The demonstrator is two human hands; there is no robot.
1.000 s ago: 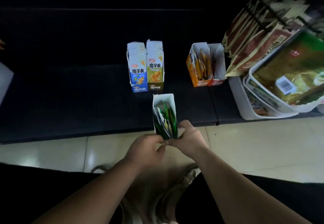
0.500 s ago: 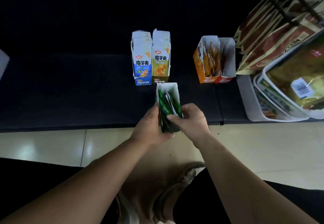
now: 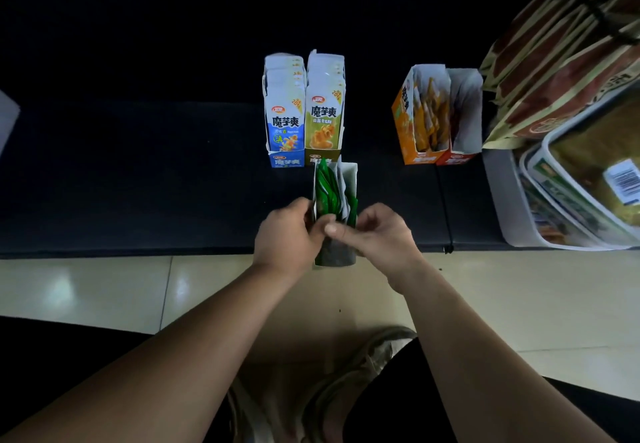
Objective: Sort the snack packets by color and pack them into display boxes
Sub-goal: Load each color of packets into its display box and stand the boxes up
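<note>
Where the view ends, far left of the open-topped, white-lined green display box (image 3: 337,257): a pale flat sheet corner (image 3: 6,120) lies on the black mat (image 3: 138,183).
Blue display box (image 3: 284,120): a tall blue-and-white card carton, upright on the mat just behind the green display box and slightly to its left, packed with white-topped packets.
Olive display box (image 3: 325,118): an olive-and-white card carton touching the blue one's right side, directly behind the green display box; also full.
Left hand (image 3: 287,238): at the green display box's left wall, fingers curled round that wall and thumb laid across the front; it grips the box.
Green display box: upright at the mat's near edge, between the two hands, its foot showing against the cream floor tiles (image 3: 104,286).
Green snack packets (image 3: 327,196): glossy green foil sachets standing on end inside the green display box, leaning toward its left wall, tips above the rim.
Right hand (image 3: 379,231): at the green display box's right wall, fingers curled, forefinger reaching across the front beside the left thumb; it holds the box.
Orange display box (image 3: 410,124): an orange card carton behind and right of the green display box, well apart, holding yellow-orange packets upright.
Red display box (image 3: 467,113): a white-lined, red-based carton touching the orange one's right side.
White plastic bins (image 3: 502,200): far right of the green display box, holding large bagged goods.
Brown-and-cream pouches (image 3: 561,61): in overlapping rows, behind the bins.
</note>
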